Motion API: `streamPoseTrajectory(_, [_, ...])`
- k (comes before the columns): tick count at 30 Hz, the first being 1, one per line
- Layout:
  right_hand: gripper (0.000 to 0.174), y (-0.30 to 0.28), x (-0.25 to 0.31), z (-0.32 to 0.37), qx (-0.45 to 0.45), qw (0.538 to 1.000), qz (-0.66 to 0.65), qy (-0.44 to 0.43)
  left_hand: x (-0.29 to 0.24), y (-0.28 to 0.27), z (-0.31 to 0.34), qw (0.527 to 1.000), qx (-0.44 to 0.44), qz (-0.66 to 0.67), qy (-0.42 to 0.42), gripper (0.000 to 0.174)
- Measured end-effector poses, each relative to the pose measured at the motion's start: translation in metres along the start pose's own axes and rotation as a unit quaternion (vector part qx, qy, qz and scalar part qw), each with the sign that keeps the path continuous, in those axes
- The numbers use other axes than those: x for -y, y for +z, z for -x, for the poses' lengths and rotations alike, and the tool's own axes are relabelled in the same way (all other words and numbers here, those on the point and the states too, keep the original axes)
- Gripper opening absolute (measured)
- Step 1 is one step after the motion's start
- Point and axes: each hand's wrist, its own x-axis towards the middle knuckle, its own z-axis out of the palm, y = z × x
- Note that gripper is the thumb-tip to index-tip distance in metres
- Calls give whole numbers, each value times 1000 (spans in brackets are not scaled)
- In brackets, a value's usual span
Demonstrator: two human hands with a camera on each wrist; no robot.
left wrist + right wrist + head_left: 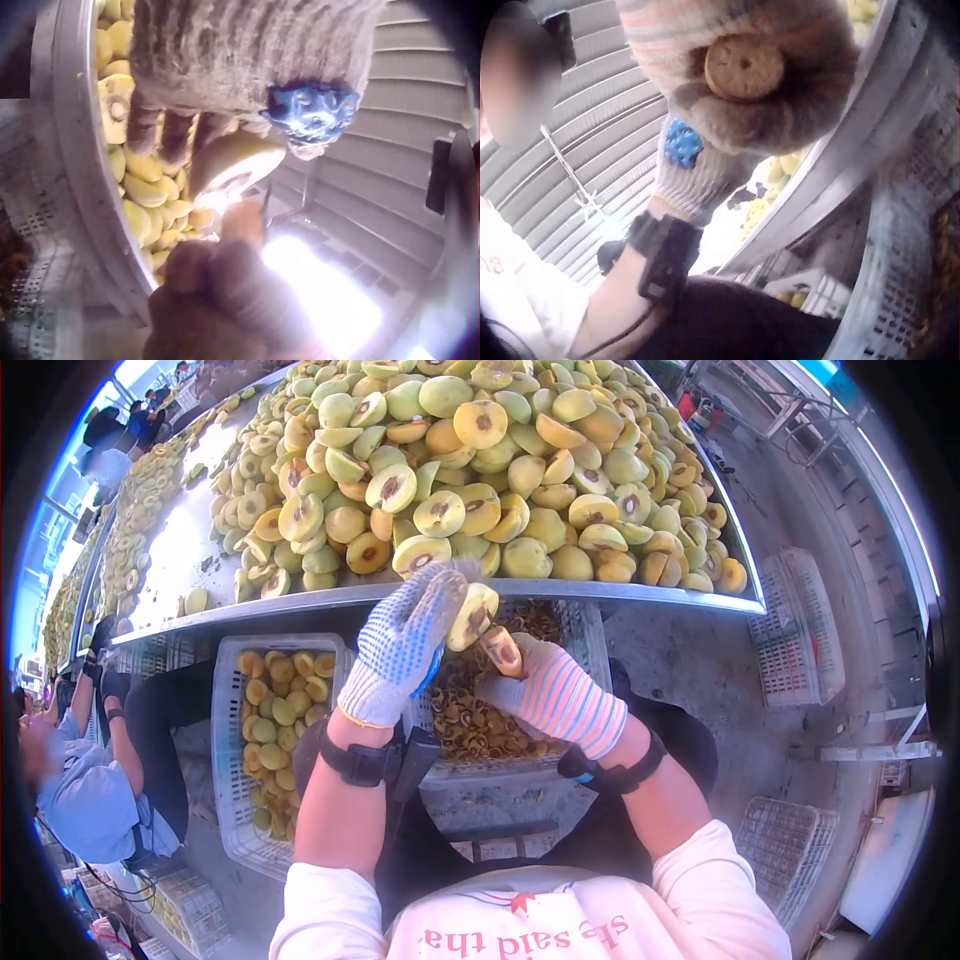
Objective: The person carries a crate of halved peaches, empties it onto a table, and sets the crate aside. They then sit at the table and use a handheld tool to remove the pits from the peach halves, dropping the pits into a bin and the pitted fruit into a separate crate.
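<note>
In the head view the gloved left hand [402, 645] holds a halved yellow-green fruit [472, 617], its cut face turned toward the right hand. The gloved right hand [565, 690] grips a short wooden handle [503, 651], whose tool end meets the fruit's dark centre. The left wrist view has the fruit half [240, 163] under the left glove [255, 60], with the right hand [232, 300] close below it. The round butt of the handle [745, 67] pokes out of the right fist [795, 97] in the right wrist view; the blade is hidden there.
A metal-edged table [600, 592] bears a large heap of halved fruit. Below it stand a crate [225, 760] of fruit halves at left and a crate [490, 772] of brown scraps under the hands. Other people sit at far left. Empty crates [795, 630] stand at right.
</note>
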Motion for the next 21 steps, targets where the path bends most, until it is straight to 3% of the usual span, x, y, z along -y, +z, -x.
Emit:
streamPoseTrajectory(2, [38, -8, 24, 13, 96, 980, -150, 83, 7, 10, 1, 993, -23, 112, 30, 42])
streamPoseTrajectory(3, [34, -6, 22, 12, 102, 972, -194, 79, 12, 13, 0, 987, -22, 151, 48, 48])
streamPoseTrajectory(7, [25, 1, 6, 14, 148, 915, -365, 82, 18, 2, -14, 937, 39, 338, -74, 55])
streamPoseTrajectory(10, [25, 0, 3, 12, 129, 901, -405, 85, 12, 21, -10, 912, -120, 392, 5, 44])
streamPoseTrajectory(12, [24, 7, 6, 15, 136, 912, -379, 80, 17, 28, 5, 957, -114, 267, 14, 34])
streamPoseTrajectory(14, [23, 12, 3, 16, 147, 914, -371, 81, 15, 17, -2, 978, -85, 182, -54, 34])
streamPoseTrajectory(16, [23, 11, -1, 15, 155, 909, -378, 83, 4, 13, -8, 995, -37, 65, -64, 34])
streamPoseTrajectory(19, [22, 9, 3, 17, 164, 918, -344, 112, -17, 13, -11, 990, 32, -107, -81, 28])
streamPoseTrajectory(20, [22, 10, -2, 17, 185, 902, -373, 113, -20, 13, -11, 982, 52, -162, -87, 27])
streamPoseTrajectory(21, [22, 10, -10, 16, 207, 885, -401, 113, -13, 10, -9, 984, 57, -166, -39, 28])
